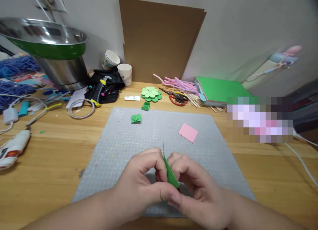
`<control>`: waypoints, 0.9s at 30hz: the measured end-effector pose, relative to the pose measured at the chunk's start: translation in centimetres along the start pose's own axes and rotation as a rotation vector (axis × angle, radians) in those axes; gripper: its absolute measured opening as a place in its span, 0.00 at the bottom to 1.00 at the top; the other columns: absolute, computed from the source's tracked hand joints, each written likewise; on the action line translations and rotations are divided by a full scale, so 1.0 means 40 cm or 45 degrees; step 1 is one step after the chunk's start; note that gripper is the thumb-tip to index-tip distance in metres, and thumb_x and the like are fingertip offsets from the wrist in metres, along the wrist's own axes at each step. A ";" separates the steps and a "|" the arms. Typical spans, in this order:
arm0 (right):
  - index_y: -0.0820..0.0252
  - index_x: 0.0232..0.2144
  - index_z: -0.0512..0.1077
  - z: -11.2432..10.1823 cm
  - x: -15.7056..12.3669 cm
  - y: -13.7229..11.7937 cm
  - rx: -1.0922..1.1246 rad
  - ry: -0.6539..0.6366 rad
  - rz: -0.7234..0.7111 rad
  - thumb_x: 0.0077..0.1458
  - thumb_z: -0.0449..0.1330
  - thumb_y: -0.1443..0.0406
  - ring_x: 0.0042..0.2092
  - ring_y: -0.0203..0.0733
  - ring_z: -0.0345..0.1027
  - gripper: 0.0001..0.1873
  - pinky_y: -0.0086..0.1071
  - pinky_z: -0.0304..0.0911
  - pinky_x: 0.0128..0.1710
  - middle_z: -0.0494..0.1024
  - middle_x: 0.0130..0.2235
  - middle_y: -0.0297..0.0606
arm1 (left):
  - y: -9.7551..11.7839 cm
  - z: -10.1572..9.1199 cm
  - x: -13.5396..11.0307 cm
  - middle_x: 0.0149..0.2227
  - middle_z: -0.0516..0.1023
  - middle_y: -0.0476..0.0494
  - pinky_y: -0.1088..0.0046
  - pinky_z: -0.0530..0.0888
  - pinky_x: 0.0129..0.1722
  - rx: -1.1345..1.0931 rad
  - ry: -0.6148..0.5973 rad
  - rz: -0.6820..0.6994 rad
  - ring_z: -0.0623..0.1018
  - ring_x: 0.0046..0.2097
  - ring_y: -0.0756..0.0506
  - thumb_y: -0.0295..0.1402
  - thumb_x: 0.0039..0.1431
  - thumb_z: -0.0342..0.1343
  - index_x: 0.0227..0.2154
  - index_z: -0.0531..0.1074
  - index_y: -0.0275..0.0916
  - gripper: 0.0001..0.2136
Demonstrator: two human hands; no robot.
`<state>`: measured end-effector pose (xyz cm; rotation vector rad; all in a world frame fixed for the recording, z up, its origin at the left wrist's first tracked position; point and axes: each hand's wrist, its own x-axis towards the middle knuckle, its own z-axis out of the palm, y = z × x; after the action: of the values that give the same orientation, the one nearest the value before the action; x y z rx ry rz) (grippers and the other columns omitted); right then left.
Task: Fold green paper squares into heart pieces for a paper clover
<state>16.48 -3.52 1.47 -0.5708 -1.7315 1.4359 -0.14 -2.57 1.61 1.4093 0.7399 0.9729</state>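
Observation:
A piece of green paper (171, 175) is held on edge between my two hands above the grey cutting mat (104, 170). My left hand (149, 177) pinches it from the left, thumb below and fingers curled behind. From the right, my right hand (196, 187) grips the same paper, its thumb meeting the left thumb at the lower edge. Farther up the mat lie a folded green paper heart (136, 118) and a small folded green piece (145, 106). A pink paper square (188, 132) rests right of them.
Behind the mat are green paper petals (150, 93), scissors (177, 97), pink stems (176, 83) and a green stack (221, 87). Paper cups (125, 74), a tape roll (81, 108), a glue gun (15, 149) and a metal bowl (44, 33) stand left. Cardboard (161, 41) leans on the wall.

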 end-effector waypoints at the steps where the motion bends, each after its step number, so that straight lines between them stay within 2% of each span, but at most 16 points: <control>1: 0.54 0.33 0.59 -0.001 0.000 0.001 0.002 -0.014 -0.008 0.53 0.57 0.71 0.36 0.38 0.60 0.10 0.32 0.59 0.34 0.64 0.34 0.34 | 0.001 -0.002 0.000 0.23 0.70 0.53 0.74 0.65 0.31 0.049 -0.004 0.035 0.69 0.29 0.51 0.40 0.46 0.67 0.19 0.67 0.37 0.16; 8: 0.54 0.33 0.59 -0.012 -0.001 -0.001 -0.076 -0.029 -0.041 0.54 0.56 0.72 0.35 0.36 0.58 0.10 0.32 0.58 0.35 0.66 0.35 0.34 | 0.002 -0.009 -0.004 0.25 0.68 0.54 0.75 0.64 0.31 0.123 -0.047 0.152 0.68 0.30 0.52 0.36 0.49 0.66 0.21 0.65 0.38 0.14; 11: 0.54 0.33 0.59 -0.011 -0.003 -0.002 -0.090 -0.014 -0.033 0.55 0.54 0.72 0.35 0.37 0.58 0.08 0.33 0.58 0.35 0.66 0.35 0.35 | 0.007 -0.010 -0.007 0.26 0.67 0.53 0.74 0.64 0.32 0.184 -0.066 0.168 0.68 0.31 0.51 0.32 0.53 0.62 0.23 0.64 0.39 0.11; 14: 0.54 0.32 0.59 -0.010 -0.007 0.004 -0.025 0.067 0.004 0.57 0.52 0.71 0.34 0.37 0.57 0.06 0.33 0.57 0.34 0.65 0.34 0.34 | 0.007 -0.007 -0.009 0.27 0.66 0.52 0.73 0.65 0.32 0.242 -0.084 0.118 0.67 0.31 0.50 0.28 0.56 0.56 0.25 0.64 0.40 0.08; 17: 0.55 0.29 0.60 -0.017 -0.011 0.018 0.144 0.208 0.051 0.57 0.54 0.70 0.33 0.37 0.56 0.06 0.31 0.55 0.33 0.63 0.31 0.33 | -0.009 -0.004 -0.008 0.33 0.67 0.51 0.71 0.66 0.37 0.305 0.059 0.068 0.68 0.36 0.49 0.27 0.55 0.55 0.33 0.64 0.43 0.06; 20: 0.56 0.27 0.60 -0.032 -0.008 0.034 0.444 0.315 0.115 0.53 0.60 0.66 0.31 0.35 0.54 0.10 0.28 0.54 0.30 0.62 0.30 0.31 | -0.031 -0.009 0.001 0.45 0.67 0.48 0.67 0.66 0.45 0.377 0.311 -0.033 0.67 0.44 0.46 0.29 0.48 0.63 0.47 0.61 0.47 0.24; 21: 0.56 0.27 0.60 -0.037 -0.005 0.039 0.524 0.343 0.145 0.52 0.61 0.64 0.30 0.33 0.54 0.11 0.27 0.54 0.28 0.62 0.30 0.30 | -0.037 -0.012 0.006 0.45 0.68 0.47 0.67 0.66 0.46 0.337 0.326 -0.094 0.68 0.45 0.45 0.30 0.48 0.63 0.48 0.61 0.47 0.25; 24: 0.57 0.30 0.64 -0.043 0.008 0.052 0.509 0.431 0.291 0.51 0.63 0.61 0.27 0.30 0.54 0.10 0.24 0.53 0.24 0.63 0.28 0.28 | -0.045 -0.022 0.022 0.36 0.73 0.46 0.68 0.69 0.39 0.111 0.226 -0.262 0.71 0.38 0.45 0.35 0.53 0.59 0.38 0.69 0.40 0.10; 27: 0.59 0.32 0.68 -0.041 0.022 0.064 0.303 0.462 0.516 0.51 0.63 0.56 0.24 0.29 0.59 0.13 0.22 0.53 0.19 0.67 0.25 0.29 | -0.044 -0.028 0.032 0.31 0.76 0.45 0.70 0.70 0.35 -0.036 0.164 -0.351 0.73 0.34 0.46 0.38 0.54 0.58 0.32 0.72 0.37 0.09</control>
<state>16.92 -1.24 -0.65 -1.0217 -1.1830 1.6615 -0.38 -0.75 -0.04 1.1911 0.9839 0.8588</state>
